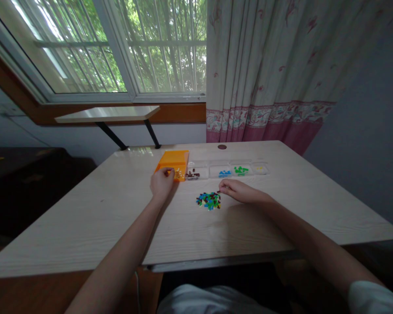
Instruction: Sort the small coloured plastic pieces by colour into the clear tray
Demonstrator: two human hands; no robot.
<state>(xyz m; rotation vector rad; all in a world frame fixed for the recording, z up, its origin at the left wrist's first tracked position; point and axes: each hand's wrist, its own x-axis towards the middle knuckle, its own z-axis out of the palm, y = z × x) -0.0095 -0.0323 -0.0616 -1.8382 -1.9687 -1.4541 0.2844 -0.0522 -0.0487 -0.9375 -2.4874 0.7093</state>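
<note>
A small heap of mixed pieces [208, 200] in blue, green, dark brown and yellow lies on the table. At its right edge is my right hand [233, 190], the fingers pinched together; a dark brown bit shows by the fingertips, but whether it is held I cannot tell. My left hand [163, 182] reaches over the front of an orange open box [172, 156] with pale pieces inside. Its fingers are closed in a pinch, and anything between them is hidden. Beside the box stands a clear compartment tray [204, 173] holding brown pieces [193, 174], blue pieces [224, 173], green pieces [241, 170] and yellow pieces [259, 168].
The pale wooden table [118, 209] has a raised shelf [108, 114] on black legs at its back left. Near the back edge sits a round dark cable hole cover [222, 147]. Behind are a barred window and a patterned curtain [249, 65].
</note>
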